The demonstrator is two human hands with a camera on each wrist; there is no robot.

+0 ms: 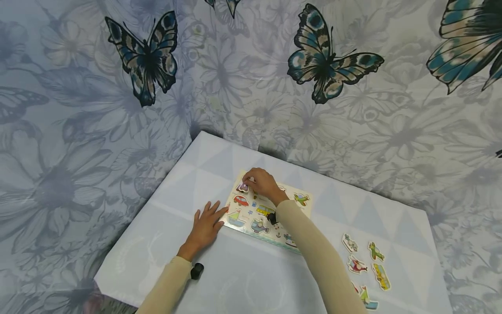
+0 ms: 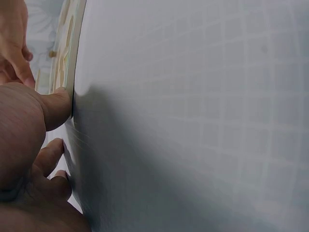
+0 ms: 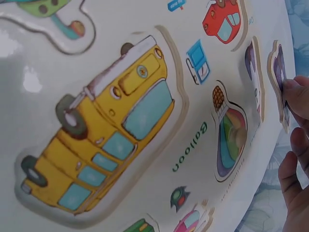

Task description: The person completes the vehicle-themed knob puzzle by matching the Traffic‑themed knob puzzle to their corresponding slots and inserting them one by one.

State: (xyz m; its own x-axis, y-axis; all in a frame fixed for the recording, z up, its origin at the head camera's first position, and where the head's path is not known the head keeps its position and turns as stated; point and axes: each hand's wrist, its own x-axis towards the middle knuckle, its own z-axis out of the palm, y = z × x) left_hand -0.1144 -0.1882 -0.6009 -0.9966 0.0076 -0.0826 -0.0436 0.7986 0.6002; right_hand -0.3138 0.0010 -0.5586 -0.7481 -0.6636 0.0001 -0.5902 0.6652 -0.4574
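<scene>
A flat puzzle board (image 1: pixel 269 234) printed with vehicles lies on the table. Over its far left corner, my right hand (image 1: pixel 263 182) pinches a purple puzzle piece (image 3: pixel 277 72). In the right wrist view this piece is tilted up, a small gap from a purple-printed recess (image 3: pixel 251 72) in the board. My left hand (image 1: pixel 205 226) rests spread on the table at the board's left side, its fingertips touching the edge. A yellow bus (image 3: pixel 111 150), a red car (image 1: pixel 241 200) and a balloon (image 3: pixel 231 140) appear on the board. My right forearm hides part of the board's right side.
Loose puzzle pieces lie on the table (image 1: pixel 412 244) to the right: a ship (image 1: pixel 350 243), a green plane (image 1: pixel 375 251), a red helicopter (image 1: pixel 357 264), a yellow bus piece (image 1: pixel 381 276) and a sailboat (image 1: pixel 368 299). A butterfly-patterned wall (image 1: pixel 251 87) stands behind the table.
</scene>
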